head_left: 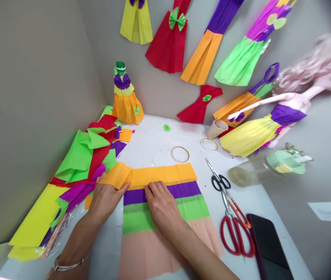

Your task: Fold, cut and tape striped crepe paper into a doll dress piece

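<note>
Head cam view: both my hands are working low over the white desk (150, 144). L hand (102, 200) is gripping the L end of the orange strip (165, 175), thumb showing in front, other fingers mostly hidden by paper; that end is curling up off the desk. R hand (162, 202) is resting on the strip's lower edge approx. mid-length, fingers bent and bunched; can't tell if they're pinching or only pressing.

Orange strip is lying across the top of the stack, ctr of desk in front of me. Below it, nearer me, are showing: purple band (185, 189), green band (194, 209), then peach sheet (139, 252), partly covered by my R forearm.

To the R: black-handled scissors (216, 179) are lying near red-handled scissors (237, 237), w/ phone (270, 247) sitting just beside the red pair. Clear jar (249, 171) w/ green lid is lying farther back.

L side: mixed-colour paper pile (76, 155) is spreading along the wall side. Dressed bottle (128, 105) w/ green cap is standing at the back. Red paper dress (168, 50) & others are hanging on the wall (159, 91).
</note>
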The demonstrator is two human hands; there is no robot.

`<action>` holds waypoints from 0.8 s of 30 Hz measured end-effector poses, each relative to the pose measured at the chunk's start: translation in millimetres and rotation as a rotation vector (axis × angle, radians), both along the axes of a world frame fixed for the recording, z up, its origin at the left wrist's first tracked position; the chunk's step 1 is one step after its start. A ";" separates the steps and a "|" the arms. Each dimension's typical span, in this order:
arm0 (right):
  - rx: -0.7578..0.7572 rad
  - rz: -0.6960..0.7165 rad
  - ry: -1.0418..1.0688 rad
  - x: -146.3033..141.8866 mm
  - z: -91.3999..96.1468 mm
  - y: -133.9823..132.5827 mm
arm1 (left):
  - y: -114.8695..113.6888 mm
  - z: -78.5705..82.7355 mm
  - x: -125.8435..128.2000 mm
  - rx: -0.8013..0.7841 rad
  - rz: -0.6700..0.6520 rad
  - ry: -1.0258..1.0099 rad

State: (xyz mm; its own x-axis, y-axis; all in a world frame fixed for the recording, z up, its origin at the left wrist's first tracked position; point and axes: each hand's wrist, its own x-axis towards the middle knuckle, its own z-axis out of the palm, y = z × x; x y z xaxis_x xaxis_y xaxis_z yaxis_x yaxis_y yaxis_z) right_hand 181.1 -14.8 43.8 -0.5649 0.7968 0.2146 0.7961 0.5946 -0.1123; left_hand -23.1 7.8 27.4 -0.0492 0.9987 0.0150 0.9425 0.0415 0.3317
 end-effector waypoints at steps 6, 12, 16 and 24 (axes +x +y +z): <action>-0.011 0.006 0.004 -8.8 -1.0 0.1 | -1.1 4.2 -4.5 -0.013 0.041 0.008; 0.021 0.018 -0.036 -15.2 0.2 4.0 | -6.1 6.8 -14.5 -0.028 0.006 -0.020; 0.036 -0.014 -0.047 -27.7 4.3 1.6 | -12.3 2.3 -23.8 -0.054 0.041 -0.059; 0.000 0.075 -0.025 -47.3 -0.6 -2.5 | -12.3 3.2 -30.6 -0.035 -0.108 -0.075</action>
